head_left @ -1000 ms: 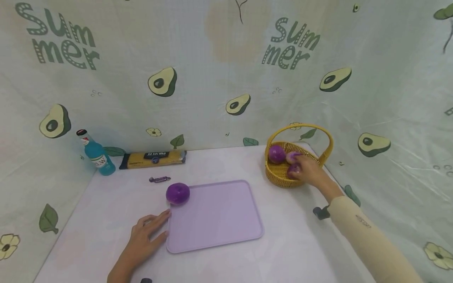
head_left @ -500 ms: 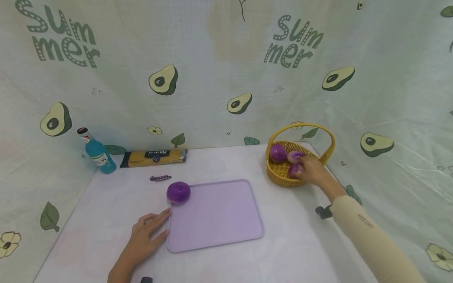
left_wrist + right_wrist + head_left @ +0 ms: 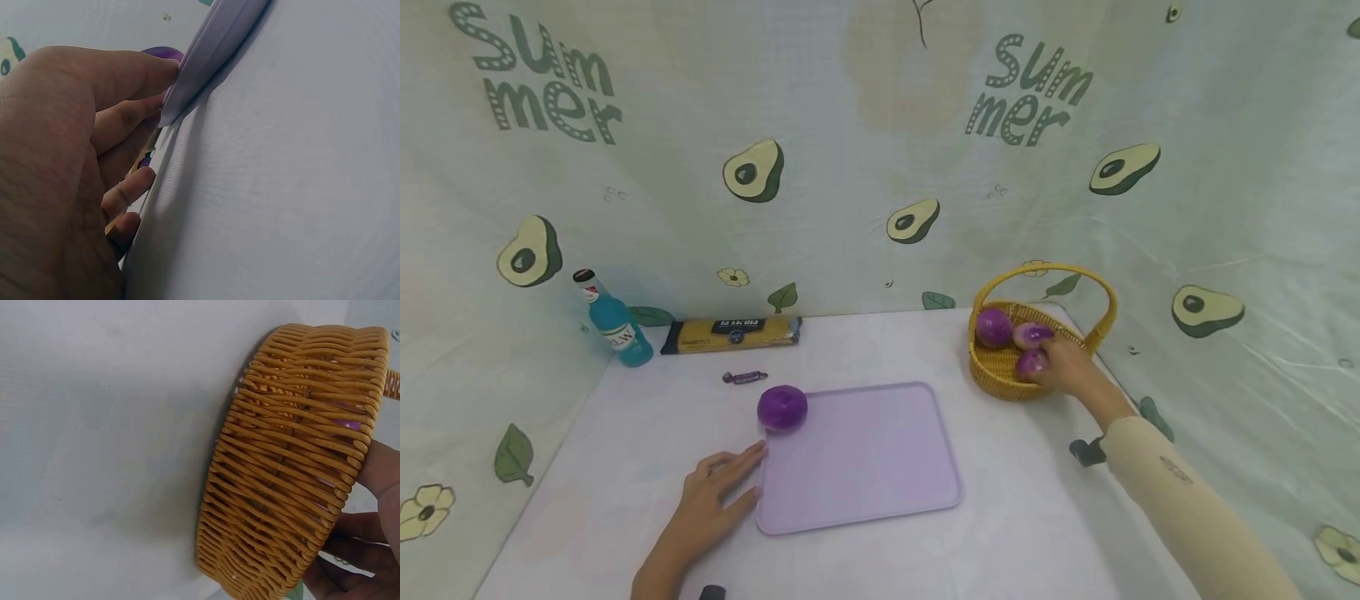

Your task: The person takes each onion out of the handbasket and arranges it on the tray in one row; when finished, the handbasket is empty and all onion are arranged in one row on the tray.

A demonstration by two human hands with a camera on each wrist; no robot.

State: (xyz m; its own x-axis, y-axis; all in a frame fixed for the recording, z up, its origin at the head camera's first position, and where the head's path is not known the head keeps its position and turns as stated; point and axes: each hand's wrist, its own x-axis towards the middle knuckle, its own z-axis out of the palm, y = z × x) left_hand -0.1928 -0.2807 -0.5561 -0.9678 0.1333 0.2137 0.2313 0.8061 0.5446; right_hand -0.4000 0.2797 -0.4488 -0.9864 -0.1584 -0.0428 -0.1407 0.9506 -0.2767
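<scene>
In the head view my right hand (image 3: pixel 1067 367) reaches over the right side of a yellow wicker basket (image 3: pixel 996 385), its thumb and fingers around a purple onion (image 3: pixel 1032 365). Another onion, purple and white (image 3: pixel 1028 335), lies by the fingertips, and a third, all purple (image 3: pixel 995 327), sits at the basket's left. The right wrist view shows the basket wall (image 3: pixel 281 462) hiding most of what the fingers hold. My left hand (image 3: pixel 711 500) rests with relaxed, spread fingers, index and thumb touching the left rim of a lilac tray (image 3: pixel 857 458). One large purple onion (image 3: pixel 782 408) sits on the tray's far left corner.
A blue bottle (image 3: pixel 617 325) stands at the table's back left, with a yellow spaghetti pack (image 3: pixel 733 335) beside it. In front of the pack lies a small purple wrapped candy (image 3: pixel 745 377). A patterned cloth (image 3: pixel 835 167) hangs behind the table. The basket's tall handle (image 3: pixel 1037 268) arches upward.
The whole head view has shifted slightly. My right thumb and fingers have settled a little around the onion in the basket. The left hand stays at the tray's rim.
</scene>
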